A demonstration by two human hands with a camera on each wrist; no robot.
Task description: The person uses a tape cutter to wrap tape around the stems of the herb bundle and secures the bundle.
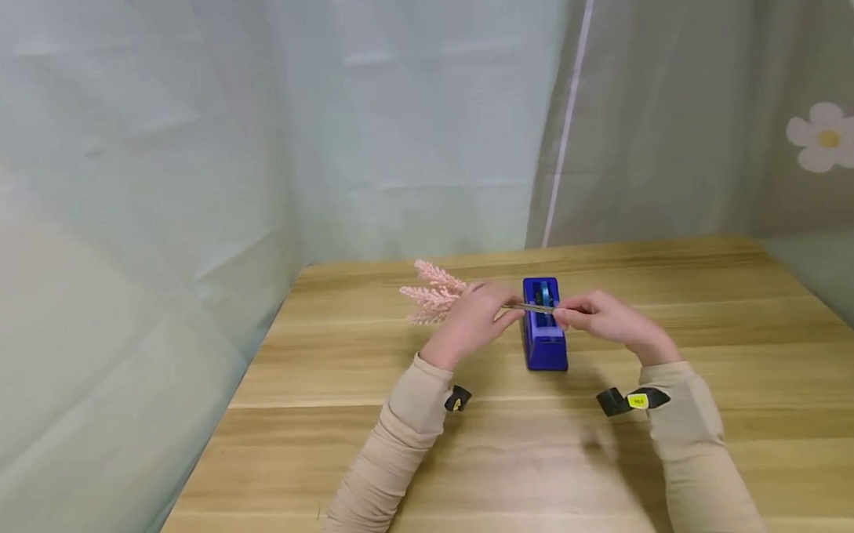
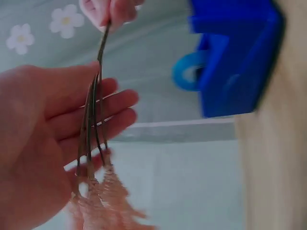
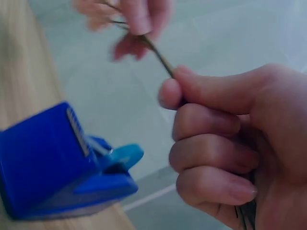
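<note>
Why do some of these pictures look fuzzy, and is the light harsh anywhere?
Head view: soft even light, faint shadows under the forearms on the table, no glare. Left wrist view: the dispenser and the pink sprigs are blurred, too close to the lens; the left hand is soft-edged. Right wrist view: the right hand is fairly sharp, the stems and the far fingers smeared.

one tape dispenser (image 1: 544,325), one flower sprig (image 1: 433,294), two hands

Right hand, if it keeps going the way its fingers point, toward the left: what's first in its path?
Probably the left hand, which holds the same bundle of stems above the blue tape dispenser. The right hand pinches the stems' other end; depth between them is unclear.
</note>
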